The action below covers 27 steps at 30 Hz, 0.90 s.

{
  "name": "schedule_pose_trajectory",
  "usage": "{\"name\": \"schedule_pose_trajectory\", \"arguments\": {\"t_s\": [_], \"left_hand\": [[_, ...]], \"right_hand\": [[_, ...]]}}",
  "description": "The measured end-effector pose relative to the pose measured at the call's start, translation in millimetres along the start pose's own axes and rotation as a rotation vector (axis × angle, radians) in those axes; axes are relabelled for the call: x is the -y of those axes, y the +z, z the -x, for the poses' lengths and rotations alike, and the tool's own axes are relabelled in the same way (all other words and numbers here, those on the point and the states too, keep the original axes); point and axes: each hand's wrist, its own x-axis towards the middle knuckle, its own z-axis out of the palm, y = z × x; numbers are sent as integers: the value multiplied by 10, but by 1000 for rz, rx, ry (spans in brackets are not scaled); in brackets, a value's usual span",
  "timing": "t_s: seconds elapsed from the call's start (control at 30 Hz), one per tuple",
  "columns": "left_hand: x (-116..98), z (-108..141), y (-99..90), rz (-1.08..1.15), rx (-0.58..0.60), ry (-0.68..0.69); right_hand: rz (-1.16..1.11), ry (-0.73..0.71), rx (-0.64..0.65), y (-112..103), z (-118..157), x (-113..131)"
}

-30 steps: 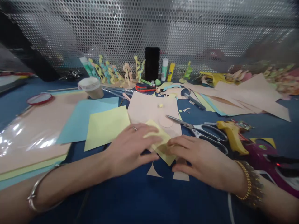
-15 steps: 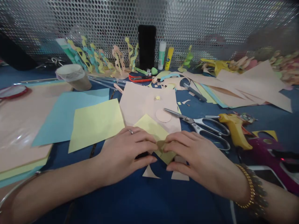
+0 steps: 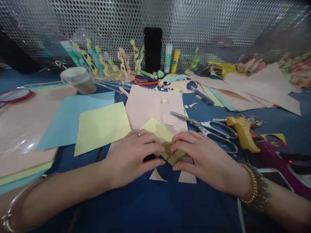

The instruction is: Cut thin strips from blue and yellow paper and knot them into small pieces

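Note:
Between my two hands lies a small yellow paper, turned cornerwise, its far corner over a pale pink sheet. My left hand holds its left edge with bent fingers and thumb. On its near right edge, the fingers and thumb of my right hand grip the paper near its front corner. A pale paper circle rests on the pink sheet, with the tip of the silver scissors over it. Pale paper scraps lie just in front of my hands.
Blue and yellow sheets lie left. A yellow glue gun and purple tool are at right. At the back stand a black phone, glue sticks, a paper cup and curled paper pieces.
Both hands have shifted very slightly, still on the small yellow paper. The whole view has moved a little.

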Motion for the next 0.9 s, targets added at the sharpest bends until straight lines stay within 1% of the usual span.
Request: {"name": "schedule_pose_trajectory", "arguments": {"t_s": [0.17,0.27,0.4,0.57,0.67,0.9], "left_hand": [[-25,-22,-6,5,2,-19],[-36,-45,-2,3,-29,-30],[-30,-60,24,0,-73,3],[-6,-21,51,-40,-115,45],[-3,-5,50,-59,-108,60],[-43,-8,61,27,-92,96]], "right_hand": [[-5,6,-19,8,-26,26],[-33,4,-47,3,-25,32],[-81,-4,-45,-21,20,21],[-65,-58,-74,-18,70,8],[-49,-70,-75,-4,75,13],[-90,-49,-29,36,69,37]]}}
